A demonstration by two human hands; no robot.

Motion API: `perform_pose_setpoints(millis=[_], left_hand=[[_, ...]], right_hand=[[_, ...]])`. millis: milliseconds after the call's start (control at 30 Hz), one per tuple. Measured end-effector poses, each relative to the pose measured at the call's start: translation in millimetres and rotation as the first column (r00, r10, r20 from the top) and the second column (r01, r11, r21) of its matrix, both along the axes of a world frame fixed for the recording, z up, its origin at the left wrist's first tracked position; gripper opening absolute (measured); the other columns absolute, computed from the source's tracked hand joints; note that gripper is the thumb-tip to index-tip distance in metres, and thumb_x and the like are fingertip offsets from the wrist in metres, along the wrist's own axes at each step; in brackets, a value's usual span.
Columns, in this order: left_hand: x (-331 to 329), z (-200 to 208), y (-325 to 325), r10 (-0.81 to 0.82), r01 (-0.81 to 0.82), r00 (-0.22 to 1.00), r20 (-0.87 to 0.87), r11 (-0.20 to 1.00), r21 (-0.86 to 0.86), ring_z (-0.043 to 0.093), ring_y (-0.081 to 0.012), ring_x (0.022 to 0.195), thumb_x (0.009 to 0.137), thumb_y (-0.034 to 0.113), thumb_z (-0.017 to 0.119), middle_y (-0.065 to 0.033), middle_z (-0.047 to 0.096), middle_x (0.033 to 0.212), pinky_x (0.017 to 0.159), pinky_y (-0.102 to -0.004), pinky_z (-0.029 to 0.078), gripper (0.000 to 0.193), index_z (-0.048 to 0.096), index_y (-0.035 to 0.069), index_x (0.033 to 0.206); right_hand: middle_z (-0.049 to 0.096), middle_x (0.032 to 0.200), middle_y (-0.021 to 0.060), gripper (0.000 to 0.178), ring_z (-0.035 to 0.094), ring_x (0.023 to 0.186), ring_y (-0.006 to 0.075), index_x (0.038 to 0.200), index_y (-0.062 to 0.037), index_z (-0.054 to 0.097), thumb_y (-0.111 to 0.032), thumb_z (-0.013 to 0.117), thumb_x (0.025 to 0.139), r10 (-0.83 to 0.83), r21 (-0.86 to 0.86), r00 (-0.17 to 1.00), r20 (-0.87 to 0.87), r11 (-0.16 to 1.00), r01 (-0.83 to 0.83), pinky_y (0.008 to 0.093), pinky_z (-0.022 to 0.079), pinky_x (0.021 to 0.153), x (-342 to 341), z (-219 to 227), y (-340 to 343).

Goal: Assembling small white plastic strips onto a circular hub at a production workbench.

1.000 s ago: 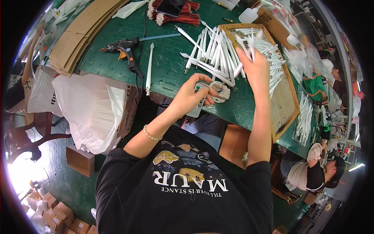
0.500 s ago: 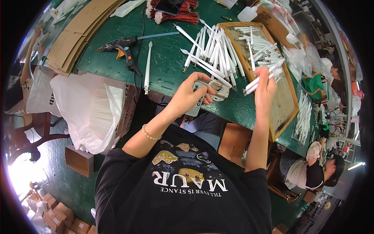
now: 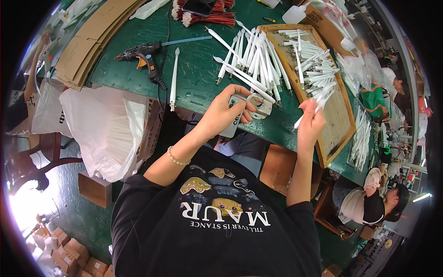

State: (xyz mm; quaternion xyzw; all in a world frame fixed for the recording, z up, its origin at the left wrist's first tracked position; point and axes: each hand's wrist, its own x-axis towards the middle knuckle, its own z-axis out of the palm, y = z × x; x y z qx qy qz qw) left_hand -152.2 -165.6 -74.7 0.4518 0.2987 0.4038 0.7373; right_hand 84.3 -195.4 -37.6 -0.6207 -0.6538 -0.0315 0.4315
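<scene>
My left hand [image 3: 217, 115] is closed round a grey remote control [image 3: 229, 129] with a green button, at the table's near edge. A white round piece with a blue wire [image 3: 261, 107] lies right beside its fingertips. Held upright in a pinch, white electric taper candles [image 3: 325, 96] stick up out of my right hand [image 3: 312, 123], over the near-left side of a wooden-framed tray [image 3: 340, 148]. How many it grips is unclear. More tapers [image 3: 318, 62] fill the tray's far part. A loose pile of tapers [image 3: 253, 57] with flame-shaped tips lies left of the tray.
One taper [image 3: 174, 81] lies alone at the left, near a glue gun [image 3: 146, 56] with its cable. Red wire bundles [image 3: 214, 19] and a phone [image 3: 199, 5] are at the far edge. Cardboard sheets [image 3: 92, 41] and a plastic-lined box [image 3: 108, 124] stand left. Another person [image 3: 369, 198] sits at right.
My right hand has dropped slightly toward me, and the tapers it holds now point up more steeply. More tapers lie in the tray near it. My left hand has stayed on the remote.
</scene>
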Motion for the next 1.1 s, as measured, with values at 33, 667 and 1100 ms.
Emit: perform_pose_setpoints(millis=[33, 667, 1100], left_hand=[[0, 0, 0, 0.005, -0.005, 1.000, -0.001, 1.000, -0.002, 0.063, -0.0157, 0.077, 0.094, 0.005, 0.047, -0.0144, 0.063, 0.095, 0.070, -0.0281, 0.052, 0.026, 0.044, -0.002, 0.119], [1, 3, 0, 0.013, -0.013, 1.000, -0.019, 1.000, -0.025, 0.064, -0.0149, 0.076, 0.094, 0.005, 0.047, -0.0151, 0.064, 0.097, 0.070, -0.0277, 0.053, 0.025, 0.044, -0.002, 0.118], [1, 2, 1, 0.010, -0.010, 1.000, -0.027, 1.000, -0.008, 0.064, -0.0159, 0.076, 0.094, 0.005, 0.047, -0.0152, 0.064, 0.098, 0.069, -0.0280, 0.053, 0.026, 0.044, -0.002, 0.118]], right_hand=[[0.047, 0.064, 0.0020, 0.034, 0.043, 0.057, 0.0101, 0.080, -0.0012, 0.060, -0.024, 0.048, 0.102, 0.020, -0.052, 0.984, -0.174, 0.998, -0.030, 0.0265, 0.034, 0.054, -8, 6, 0], [0.053, 0.061, 0.0014, 0.029, 0.047, 0.051, 0.0063, 0.087, 0.0027, 0.063, -0.023, 0.055, 0.099, 0.099, -0.041, 0.980, -0.171, 0.993, -0.108, 0.0227, 0.037, 0.048, -44, -4, 21], [0.052, 0.057, 0.0093, 0.023, 0.047, 0.048, 0.0182, 0.080, 0.0009, 0.059, -0.018, 0.063, 0.093, 0.090, -0.039, 0.978, -0.187, 0.994, -0.099, 0.0302, 0.038, 0.048, -56, 2, 25]])
